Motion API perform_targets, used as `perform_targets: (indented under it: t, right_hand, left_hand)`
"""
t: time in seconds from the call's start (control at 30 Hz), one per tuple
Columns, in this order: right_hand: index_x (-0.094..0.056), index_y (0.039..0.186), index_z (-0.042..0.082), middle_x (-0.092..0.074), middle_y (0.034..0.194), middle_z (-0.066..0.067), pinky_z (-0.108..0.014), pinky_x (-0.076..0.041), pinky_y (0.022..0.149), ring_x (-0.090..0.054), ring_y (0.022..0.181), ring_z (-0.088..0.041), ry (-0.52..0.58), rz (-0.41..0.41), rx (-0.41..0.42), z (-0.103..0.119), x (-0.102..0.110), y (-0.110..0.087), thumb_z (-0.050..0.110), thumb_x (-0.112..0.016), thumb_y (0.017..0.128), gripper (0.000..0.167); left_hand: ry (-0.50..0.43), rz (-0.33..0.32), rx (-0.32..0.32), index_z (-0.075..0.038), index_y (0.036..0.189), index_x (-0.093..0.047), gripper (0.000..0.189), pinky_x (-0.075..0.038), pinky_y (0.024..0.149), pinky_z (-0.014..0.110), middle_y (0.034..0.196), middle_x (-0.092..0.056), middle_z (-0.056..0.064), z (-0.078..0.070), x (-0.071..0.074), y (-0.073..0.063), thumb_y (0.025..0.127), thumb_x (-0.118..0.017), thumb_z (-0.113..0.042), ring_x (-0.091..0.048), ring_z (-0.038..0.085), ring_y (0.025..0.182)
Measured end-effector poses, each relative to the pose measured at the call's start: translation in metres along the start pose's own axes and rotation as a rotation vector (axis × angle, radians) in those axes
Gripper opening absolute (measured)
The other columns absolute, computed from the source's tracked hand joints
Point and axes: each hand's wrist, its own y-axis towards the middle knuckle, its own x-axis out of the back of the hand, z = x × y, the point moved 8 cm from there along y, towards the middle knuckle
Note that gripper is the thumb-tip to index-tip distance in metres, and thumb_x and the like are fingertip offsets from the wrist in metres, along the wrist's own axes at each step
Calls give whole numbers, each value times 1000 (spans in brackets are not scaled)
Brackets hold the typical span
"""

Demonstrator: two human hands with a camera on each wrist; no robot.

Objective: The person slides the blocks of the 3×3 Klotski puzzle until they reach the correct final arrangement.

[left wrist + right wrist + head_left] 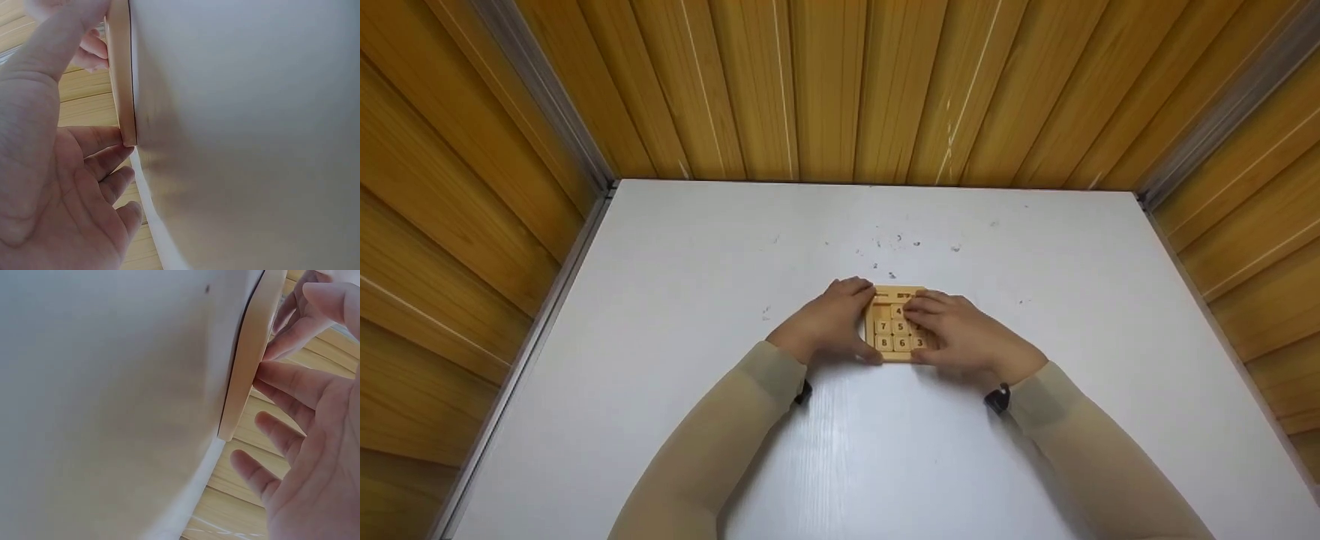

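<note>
Your left hand point(829, 319) curves round the left side of the wooden number puzzle point(894, 358), thumb at the near corner and fingertips at the far one. Your right hand point(964, 330) spans the other side, thumb on the near edge, fingers reaching over the upper right tiles. The puzzle lies on the surface point(697, 247), between your hands. A gap shows at upper left, beside the 4 tile point(898, 310); below run 7, 5, 2, then 8, 6, 3. These are out of counting order, so the sliding looks unfinished; you cover the top-right cell, so its contents can't be told.
</note>
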Motion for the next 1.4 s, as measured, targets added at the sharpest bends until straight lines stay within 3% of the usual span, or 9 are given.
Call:
perform_targets:
  t: [1.4]
  right_hand:
    - [-58, 163, 1, -52, 176, -14, -68, -34, 139, -35, 172, -38, -20, 7, 25, 12, -3, 14, 48, -73, 100, 80]
  left_hand:
    - [-34, 6, -18, -8, 179, -31, 125, -22, 147, 42, 189, -29, 7, -1, 1, -2, 84, -100, -53, -20, 29, 179]
